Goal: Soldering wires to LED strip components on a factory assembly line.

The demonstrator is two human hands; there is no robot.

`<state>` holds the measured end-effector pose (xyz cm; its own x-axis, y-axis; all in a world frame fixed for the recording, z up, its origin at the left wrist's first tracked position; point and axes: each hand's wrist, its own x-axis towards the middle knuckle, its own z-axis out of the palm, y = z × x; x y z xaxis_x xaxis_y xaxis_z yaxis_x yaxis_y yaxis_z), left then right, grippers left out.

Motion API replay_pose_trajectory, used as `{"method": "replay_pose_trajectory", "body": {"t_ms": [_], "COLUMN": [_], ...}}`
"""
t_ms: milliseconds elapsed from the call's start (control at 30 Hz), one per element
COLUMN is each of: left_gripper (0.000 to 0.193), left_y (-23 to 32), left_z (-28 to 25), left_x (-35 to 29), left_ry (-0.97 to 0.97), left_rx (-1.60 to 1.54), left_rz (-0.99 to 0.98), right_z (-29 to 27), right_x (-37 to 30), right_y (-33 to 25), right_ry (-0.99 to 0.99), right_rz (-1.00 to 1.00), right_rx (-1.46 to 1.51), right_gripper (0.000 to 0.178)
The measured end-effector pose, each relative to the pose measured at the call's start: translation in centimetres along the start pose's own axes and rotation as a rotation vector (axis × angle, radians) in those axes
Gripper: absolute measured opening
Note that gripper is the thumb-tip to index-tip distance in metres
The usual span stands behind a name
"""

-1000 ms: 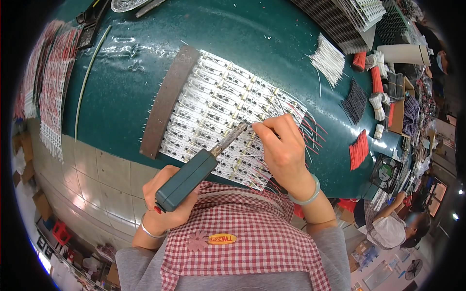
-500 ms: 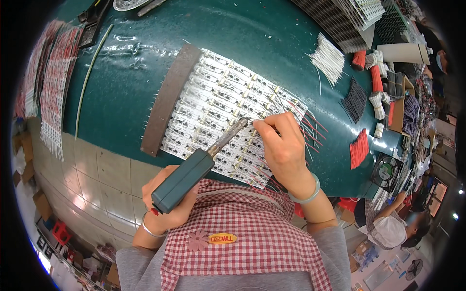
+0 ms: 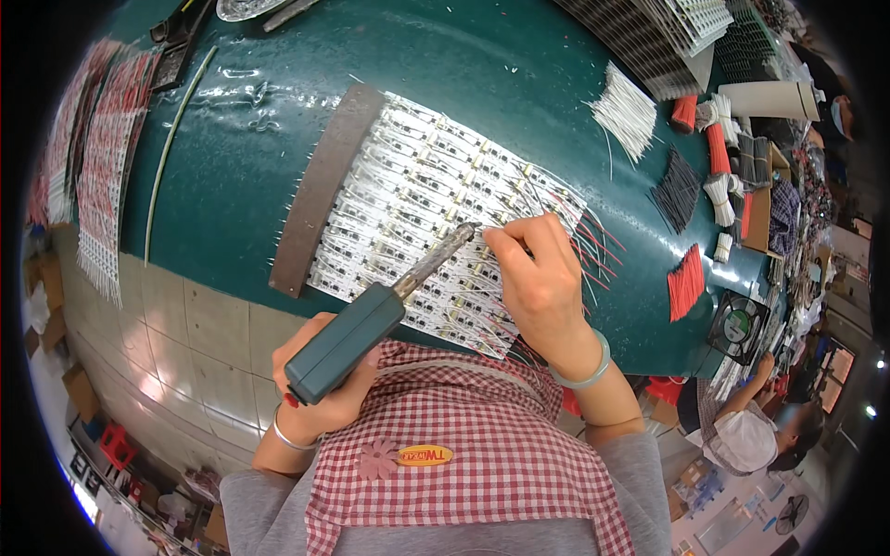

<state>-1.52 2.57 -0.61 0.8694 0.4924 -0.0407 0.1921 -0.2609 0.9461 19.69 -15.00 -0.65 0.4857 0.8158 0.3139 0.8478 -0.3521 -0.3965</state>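
Note:
My left hand (image 3: 326,385) is wrapped around the dark green handle of a soldering iron (image 3: 348,341). The iron's worn metal barrel slants up and right over a white sheet of small circuit boards (image 3: 399,185), its tip close to my right fingertips. My right hand (image 3: 542,273) is closed in a pinch above the right part of the sheet. What sits in that pinch is too small to make out. Thin red, black and white wires (image 3: 598,246) stick out from the sheet's right edge, behind my right hand. A brown bar (image 3: 324,190) lies along the sheet's left edge.
White wires (image 3: 626,113), black wires (image 3: 677,190) and red wires (image 3: 686,283) lie in bunches on the green table (image 3: 250,139) at right. A small fan (image 3: 738,326) stands beyond them. Wired board sheets (image 3: 107,157) hang over the left edge. Another person (image 3: 742,435) sits at lower right.
The soldering iron and my left hand have shifted very slightly left. My right hand keeps its pinch in nearly the same place.

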Motion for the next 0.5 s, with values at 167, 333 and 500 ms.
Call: {"method": "replay_pose_trajectory", "body": {"t_ms": [167,333,500], "left_gripper": [0.029,0.029,0.029], "left_y": [-0.38,-0.47,-0.62], "left_z": [-0.32,-0.35,-0.41], "left_x": [-0.65,-0.97,-1.42], "left_ry": [0.006,0.006,-0.001], "left_rx": [-0.064,-0.054,-0.028], "left_rz": [-0.082,-0.057,-0.042], "right_z": [0.18,-0.10,0.22], "right_x": [-0.10,0.00,-0.69], "right_y": [0.05,-0.40,-0.79], "right_ry": [0.007,0.044,0.048], "right_rz": [0.006,-0.023,-0.002], "right_rx": [-0.017,-0.057,0.033], "right_gripper": [0.034,0.032,0.031]}}
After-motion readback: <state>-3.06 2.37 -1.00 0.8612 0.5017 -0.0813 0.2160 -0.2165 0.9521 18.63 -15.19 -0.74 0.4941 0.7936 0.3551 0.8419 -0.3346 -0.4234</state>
